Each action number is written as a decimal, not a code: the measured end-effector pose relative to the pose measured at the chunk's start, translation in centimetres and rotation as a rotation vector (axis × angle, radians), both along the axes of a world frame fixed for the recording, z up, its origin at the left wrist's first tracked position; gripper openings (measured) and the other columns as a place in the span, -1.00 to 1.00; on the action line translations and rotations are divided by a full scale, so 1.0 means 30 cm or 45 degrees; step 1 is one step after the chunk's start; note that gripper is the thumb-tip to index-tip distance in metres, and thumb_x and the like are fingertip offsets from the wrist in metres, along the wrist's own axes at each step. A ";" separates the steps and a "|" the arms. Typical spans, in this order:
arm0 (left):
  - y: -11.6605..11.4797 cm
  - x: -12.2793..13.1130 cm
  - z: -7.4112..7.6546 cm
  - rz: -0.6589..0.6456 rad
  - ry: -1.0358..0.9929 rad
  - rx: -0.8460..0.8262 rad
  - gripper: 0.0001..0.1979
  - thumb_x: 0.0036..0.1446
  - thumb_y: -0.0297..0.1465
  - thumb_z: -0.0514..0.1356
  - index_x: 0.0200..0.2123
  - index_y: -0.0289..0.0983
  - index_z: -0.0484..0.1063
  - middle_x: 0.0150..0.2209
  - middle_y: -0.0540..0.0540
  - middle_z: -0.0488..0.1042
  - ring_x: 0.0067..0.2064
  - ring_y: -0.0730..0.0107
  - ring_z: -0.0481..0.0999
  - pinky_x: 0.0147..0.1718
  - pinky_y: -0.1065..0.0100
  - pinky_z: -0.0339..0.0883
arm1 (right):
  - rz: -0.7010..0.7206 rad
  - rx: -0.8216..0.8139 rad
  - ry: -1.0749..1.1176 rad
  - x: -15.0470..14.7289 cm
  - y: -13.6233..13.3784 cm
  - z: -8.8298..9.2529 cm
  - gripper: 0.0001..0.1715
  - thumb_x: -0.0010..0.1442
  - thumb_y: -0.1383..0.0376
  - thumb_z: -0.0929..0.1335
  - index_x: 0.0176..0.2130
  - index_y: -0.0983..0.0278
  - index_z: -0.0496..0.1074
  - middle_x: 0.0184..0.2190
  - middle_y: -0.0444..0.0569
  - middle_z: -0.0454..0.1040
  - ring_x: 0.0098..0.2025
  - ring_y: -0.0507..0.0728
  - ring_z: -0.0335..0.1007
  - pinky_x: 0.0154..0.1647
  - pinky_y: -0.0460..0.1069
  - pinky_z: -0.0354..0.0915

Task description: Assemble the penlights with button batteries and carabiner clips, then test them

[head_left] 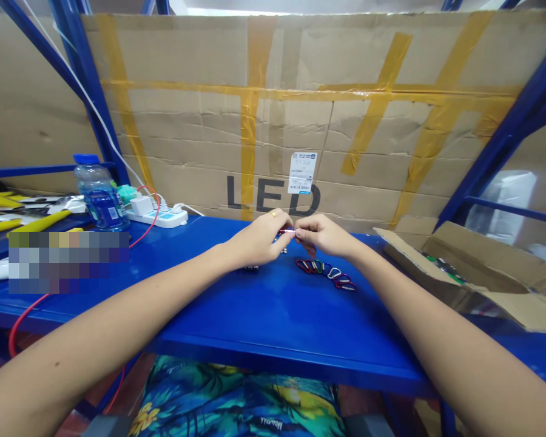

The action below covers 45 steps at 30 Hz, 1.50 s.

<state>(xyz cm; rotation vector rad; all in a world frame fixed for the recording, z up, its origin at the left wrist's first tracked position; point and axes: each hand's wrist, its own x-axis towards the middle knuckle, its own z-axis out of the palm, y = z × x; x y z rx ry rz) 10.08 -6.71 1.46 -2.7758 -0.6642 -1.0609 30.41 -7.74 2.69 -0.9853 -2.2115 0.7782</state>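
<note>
Between the fingers of both hands sits a small red piece (287, 231) — the left hand (260, 240) pinching it from one side, the right hand (326, 235) gripping its other end, much of it hidden. Just below the right fingers, a curved row of coloured carabiners (329, 272) lies on the blue table (273, 315); farther right stands an open cardboard box (521, 308).

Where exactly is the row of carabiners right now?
In the head view, the carabiners lie on the blue table just right of centre, below the right hand in the picture and left of the open cardboard box.
</note>
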 end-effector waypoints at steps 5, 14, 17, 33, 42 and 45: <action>0.021 0.001 0.007 0.094 0.154 -0.080 -0.71 0.34 -0.41 -0.04 -0.34 -0.33 0.42 -0.34 -0.17 0.49 -0.26 0.27 0.48 -0.24 0.24 0.33 | -0.070 0.085 -0.027 -0.017 -0.008 -0.005 -0.69 0.20 0.19 0.28 -0.53 0.26 0.25 -0.73 -0.21 0.27 -0.68 0.01 0.25 -0.59 -0.08 0.18; 0.013 -0.015 0.000 -0.010 0.077 -0.098 -0.84 0.29 -0.39 0.08 -0.25 -0.31 0.44 -0.32 -0.12 0.54 -0.30 0.31 0.50 -0.32 0.33 0.29 | -0.002 0.012 -0.017 -0.005 -0.008 -0.005 -0.64 0.20 0.13 0.28 -0.53 0.26 0.25 -0.71 -0.19 0.30 -0.66 0.02 0.26 -0.55 -0.07 0.19; 0.017 -0.010 -0.005 -0.014 0.040 -0.089 -0.83 0.29 -0.39 0.08 -0.23 -0.32 0.44 -0.29 -0.14 0.55 -0.27 0.30 0.51 -0.29 0.32 0.31 | -0.023 0.054 -0.015 -0.007 -0.009 -0.003 -0.64 0.22 0.15 0.27 -0.54 0.25 0.22 -0.72 -0.19 0.28 -0.65 0.01 0.25 -0.53 -0.07 0.16; 0.007 -0.020 0.005 0.140 0.222 0.133 -0.73 0.34 -0.37 0.00 -0.22 -0.32 0.48 -0.28 -0.20 0.57 -0.25 0.23 0.55 -0.29 0.28 0.34 | 0.028 -0.131 0.199 -0.035 -0.010 -0.009 -0.68 0.16 0.15 0.32 -0.53 0.27 0.28 -0.73 -0.19 0.27 -0.68 0.01 0.21 -0.57 -0.06 0.15; -0.012 -0.032 0.073 0.318 0.090 0.115 -0.80 0.29 -0.38 0.03 -0.16 -0.29 0.44 -0.20 -0.17 0.57 -0.19 0.21 0.55 -0.27 0.27 0.34 | -0.294 0.236 -0.473 -0.011 -0.036 0.043 -0.66 0.16 0.18 0.34 -0.57 0.29 0.33 -0.66 -0.16 0.27 -0.58 -0.01 0.10 -0.54 -0.06 0.00; -0.009 -0.036 0.074 0.357 0.042 0.089 -0.79 0.30 -0.37 0.03 -0.17 -0.29 0.44 -0.22 -0.17 0.57 -0.18 0.20 0.55 -0.25 0.26 0.35 | -0.338 0.182 -0.796 -0.016 -0.047 0.032 -0.72 0.05 0.28 0.41 -0.61 0.27 0.34 -0.66 -0.11 0.32 -0.60 0.01 0.11 -0.55 -0.03 -0.02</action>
